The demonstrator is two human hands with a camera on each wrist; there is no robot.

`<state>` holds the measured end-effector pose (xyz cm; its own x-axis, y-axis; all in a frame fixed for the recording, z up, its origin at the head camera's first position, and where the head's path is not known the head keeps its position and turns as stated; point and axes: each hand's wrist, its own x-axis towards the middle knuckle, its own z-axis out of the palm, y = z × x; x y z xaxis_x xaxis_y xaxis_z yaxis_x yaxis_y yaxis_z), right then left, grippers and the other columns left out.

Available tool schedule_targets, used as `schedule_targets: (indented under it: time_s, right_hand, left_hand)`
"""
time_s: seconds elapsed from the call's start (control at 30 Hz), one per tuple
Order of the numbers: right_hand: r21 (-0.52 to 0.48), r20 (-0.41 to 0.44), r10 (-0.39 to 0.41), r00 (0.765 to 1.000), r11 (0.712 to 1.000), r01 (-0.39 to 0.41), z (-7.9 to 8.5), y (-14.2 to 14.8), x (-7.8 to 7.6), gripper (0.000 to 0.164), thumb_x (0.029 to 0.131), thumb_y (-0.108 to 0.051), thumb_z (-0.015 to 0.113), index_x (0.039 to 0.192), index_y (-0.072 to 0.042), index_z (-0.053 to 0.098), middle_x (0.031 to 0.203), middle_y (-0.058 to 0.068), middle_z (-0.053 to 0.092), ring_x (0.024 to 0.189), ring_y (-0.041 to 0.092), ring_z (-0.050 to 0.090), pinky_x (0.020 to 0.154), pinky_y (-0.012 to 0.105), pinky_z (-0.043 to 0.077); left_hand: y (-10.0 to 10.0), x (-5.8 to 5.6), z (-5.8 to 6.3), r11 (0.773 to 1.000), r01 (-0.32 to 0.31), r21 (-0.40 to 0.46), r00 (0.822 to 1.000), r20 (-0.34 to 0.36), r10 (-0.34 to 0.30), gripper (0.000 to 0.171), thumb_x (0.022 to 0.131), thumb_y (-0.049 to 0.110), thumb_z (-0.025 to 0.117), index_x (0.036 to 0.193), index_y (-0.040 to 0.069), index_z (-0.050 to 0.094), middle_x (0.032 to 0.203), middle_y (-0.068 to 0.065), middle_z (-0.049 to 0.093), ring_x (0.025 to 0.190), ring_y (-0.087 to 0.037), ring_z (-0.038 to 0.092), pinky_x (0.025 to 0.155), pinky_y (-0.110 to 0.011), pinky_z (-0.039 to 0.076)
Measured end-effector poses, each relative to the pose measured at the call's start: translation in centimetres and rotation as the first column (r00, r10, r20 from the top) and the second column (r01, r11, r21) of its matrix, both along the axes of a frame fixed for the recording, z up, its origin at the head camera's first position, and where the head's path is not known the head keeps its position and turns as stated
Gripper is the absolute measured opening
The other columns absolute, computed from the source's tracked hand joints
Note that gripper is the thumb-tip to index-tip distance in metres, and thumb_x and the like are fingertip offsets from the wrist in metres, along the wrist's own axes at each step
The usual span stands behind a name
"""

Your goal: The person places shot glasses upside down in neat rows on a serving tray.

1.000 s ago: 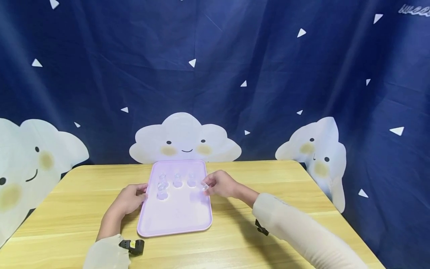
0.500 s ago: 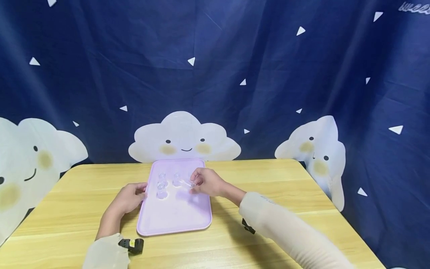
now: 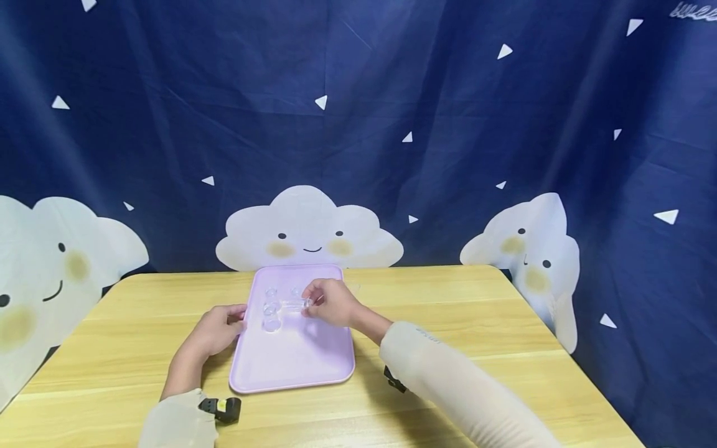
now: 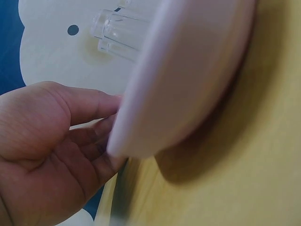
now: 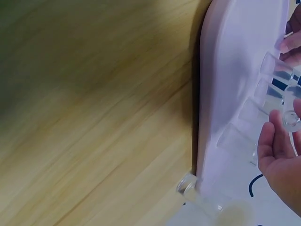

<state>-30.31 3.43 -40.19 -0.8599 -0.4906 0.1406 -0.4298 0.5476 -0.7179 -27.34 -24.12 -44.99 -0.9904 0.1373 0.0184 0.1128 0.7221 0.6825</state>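
Note:
My right hand (image 3: 330,302) pinches a small clear bottle (image 3: 292,305) over the tray, tilted nearly on its side, its body pointing left. The round end of that bottle shows between my fingers in the right wrist view. Several similar bottles stand on the pale purple tray (image 3: 291,364), among them a front-left bottle (image 3: 272,322) and a back bottle (image 3: 295,292). My left hand (image 3: 215,330) grips the tray's left edge; in the left wrist view, one fingertip meets the rim while other fingers pass behind it.
The tray lies on a wood-grain table (image 3: 448,373). Past its right edge, another clear bottle (image 5: 188,182) shows in the right wrist view. A dark blue curtain (image 3: 358,124) with cloud prints hangs behind the table's back edge.
My right hand has moved left across the tray from its right edge, carrying the bottle, which now lies more sideways. The left hand stays at the tray's edge.

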Motion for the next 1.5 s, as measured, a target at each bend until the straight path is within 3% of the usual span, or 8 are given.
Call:
schedule_targets:
  time_s: [0.53,0.87,1.23,1.5]
  right_hand:
    - [-0.011,-0.006,-0.061,0.998,0.998,0.061,-1.0,-1.0,-0.4,0.026,0.084,-0.003,0.082,0.108,-0.003,0.070,0.098,0.007,0.070,0.081,0.008,0.063,0.076,0.019,0.054]
    - [0.070,-0.162,-0.026,0.987,0.997,0.038,-1.1,-1.7,-0.2,0.029,0.087,-0.005,0.080,0.115,-0.001,0.071,0.092,0.005,0.073,0.079,0.006,0.064,0.072,0.014,0.053]
    - [0.217,-0.284,0.035,0.958,0.976,0.029,-1.7,-2.1,0.2,0.027,0.092,-0.012,0.076,0.117,-0.006,0.073,0.106,0.007,0.072,0.088,0.011,0.067,0.075,0.013,0.051]
    - [0.271,-0.338,0.074,0.938,0.962,0.021,-1.8,-2.1,0.5,0.027,0.092,-0.015,0.077,0.117,-0.008,0.074,0.106,0.007,0.072,0.089,0.012,0.069,0.076,0.013,0.052]
  left_hand:
    - [0.0,-0.1,-0.2,1.000,0.001,0.004,1.000,0.005,-0.001,0.044,0.097,0.004,0.058,0.138,-0.012,0.055,0.123,-0.026,0.067,0.117,-0.045,0.060,0.102,-0.063,0.047]
    - [-0.1,0.1,0.1,1.000,0.001,0.008,1.000,0.001,-0.001,0.044,0.097,0.004,0.059,0.137,-0.013,0.055,0.122,-0.026,0.068,0.115,-0.043,0.062,0.101,-0.061,0.047]
    - [-0.1,0.0,0.1,1.000,0.002,0.005,1.000,-0.002,-0.002,0.043,0.097,0.004,0.059,0.137,-0.013,0.056,0.120,-0.025,0.068,0.113,-0.041,0.063,0.100,-0.060,0.049]
    - [0.0,0.0,0.1,1.000,0.001,-0.001,1.000,0.007,-0.001,0.044,0.097,0.004,0.059,0.138,-0.013,0.055,0.122,-0.026,0.067,0.114,-0.042,0.062,0.100,-0.060,0.049]
